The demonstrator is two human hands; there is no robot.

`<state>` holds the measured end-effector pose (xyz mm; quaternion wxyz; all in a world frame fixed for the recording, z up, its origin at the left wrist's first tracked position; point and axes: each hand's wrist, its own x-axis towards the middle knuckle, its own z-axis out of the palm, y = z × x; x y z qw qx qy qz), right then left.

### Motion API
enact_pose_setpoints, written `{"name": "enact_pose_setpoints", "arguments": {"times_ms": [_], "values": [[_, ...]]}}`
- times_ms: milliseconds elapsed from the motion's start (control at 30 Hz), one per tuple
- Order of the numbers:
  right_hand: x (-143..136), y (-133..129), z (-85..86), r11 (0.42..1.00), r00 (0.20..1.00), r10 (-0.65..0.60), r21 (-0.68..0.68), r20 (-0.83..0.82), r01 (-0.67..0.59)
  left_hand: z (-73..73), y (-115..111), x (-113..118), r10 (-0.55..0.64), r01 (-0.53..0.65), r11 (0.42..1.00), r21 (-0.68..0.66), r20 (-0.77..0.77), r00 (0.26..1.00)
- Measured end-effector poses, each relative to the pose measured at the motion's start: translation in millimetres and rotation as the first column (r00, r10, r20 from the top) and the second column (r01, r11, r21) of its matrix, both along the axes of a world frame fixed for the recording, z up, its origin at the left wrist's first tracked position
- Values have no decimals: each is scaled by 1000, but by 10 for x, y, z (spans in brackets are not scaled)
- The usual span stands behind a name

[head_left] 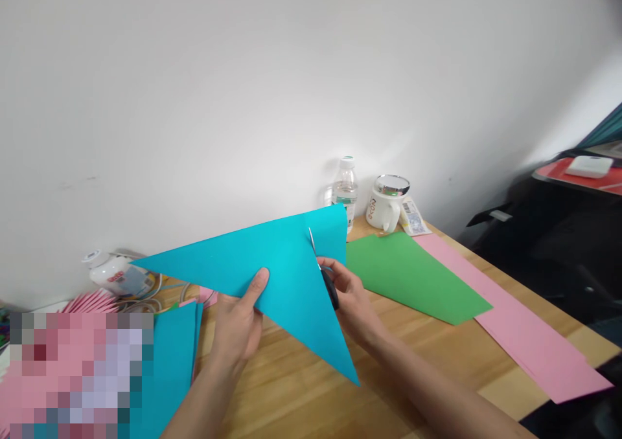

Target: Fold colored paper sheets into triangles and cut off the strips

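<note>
Above the wooden tabletop [286, 387], a turquoise paper sheet [291, 280] (its upper right end folded over) is held raised. To its right lies a green paper sheet [413, 277]. The left hand [240, 326] pinches the turquoise sheet's lower edge, thumb on the near face. The right hand [352, 296] has its fingers closed on black-handled scissors [329, 289], one blade against the turquoise.

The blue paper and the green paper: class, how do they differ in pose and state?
The blue paper is held up in the left hand; the green paper lies on the table. Scissors in the right hand meet the blue paper but not the green paper. Both have straight edges.
</note>
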<state>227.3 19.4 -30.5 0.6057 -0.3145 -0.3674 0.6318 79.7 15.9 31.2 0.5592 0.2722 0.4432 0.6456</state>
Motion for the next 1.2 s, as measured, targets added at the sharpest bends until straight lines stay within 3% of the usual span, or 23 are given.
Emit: {"name": "enact_pose_setpoints", "arguments": {"times_ms": [600, 1200], "values": [[-14, -6, -21, 1000, 1000, 1, 8, 29, -1, 69, -8, 17, 13, -13, 1000, -9, 4, 1000], [-20, -1, -14, 1000, 1000, -8, 1, 25, 8, 42, -4, 3, 2, -2, 1000, 11, -8, 1000]]}}
